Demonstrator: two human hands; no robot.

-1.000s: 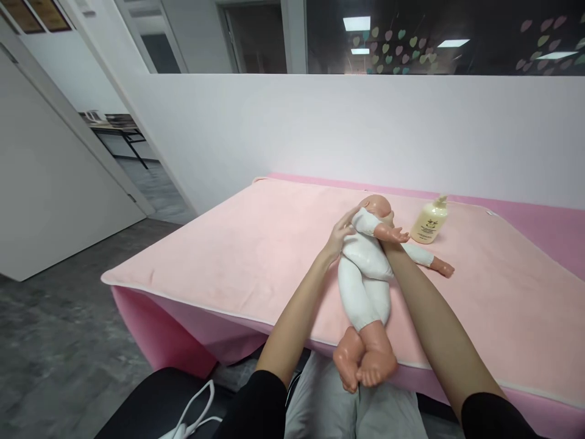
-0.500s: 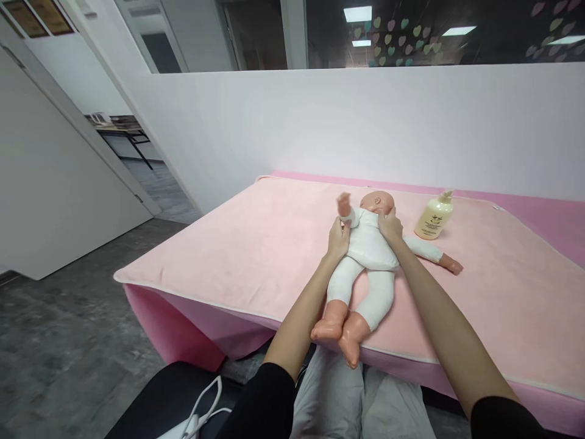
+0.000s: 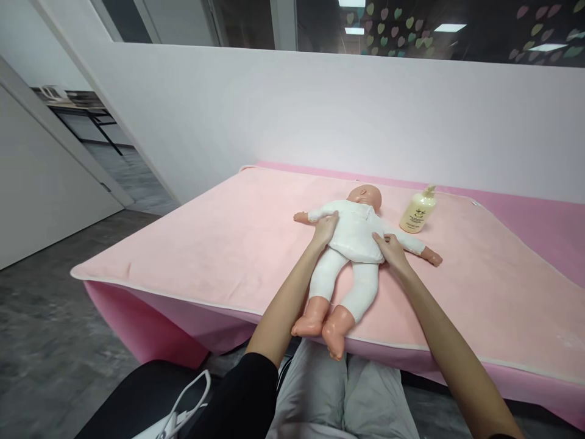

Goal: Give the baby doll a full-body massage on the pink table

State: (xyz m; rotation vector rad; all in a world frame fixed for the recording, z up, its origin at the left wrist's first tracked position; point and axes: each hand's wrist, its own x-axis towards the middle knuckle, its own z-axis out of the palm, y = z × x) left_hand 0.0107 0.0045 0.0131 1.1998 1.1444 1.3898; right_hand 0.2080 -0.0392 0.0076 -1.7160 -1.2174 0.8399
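A baby doll (image 3: 354,235) with a white cloth body and bare plastic head, hands and feet lies stretched out on the pink blanket (image 3: 205,244). Its head is turned aside and both arms spread outward, while its feet reach the blanket's front edge. My left hand (image 3: 325,230) is closed on the left side of the doll's torso, just below the armpit. Lower down, my right hand (image 3: 392,250) grips the opposite side near the waist, thumb on top and the other fingers partly hidden. Beyond the doll's right-hand arm stands a pale yellow pump bottle (image 3: 417,212).
A white wall (image 3: 274,110) with a window above borders the table's back. My legs (image 3: 338,390) are under the front edge. A black seat (image 3: 150,390) at lower left bears a white device with a cable. A doorway opens at far left.
The doll's left-hand arm, raised before, now lies flat out to the left. My right hand has slid from near the doll's shoulder down to its waist. The view has shifted slightly.
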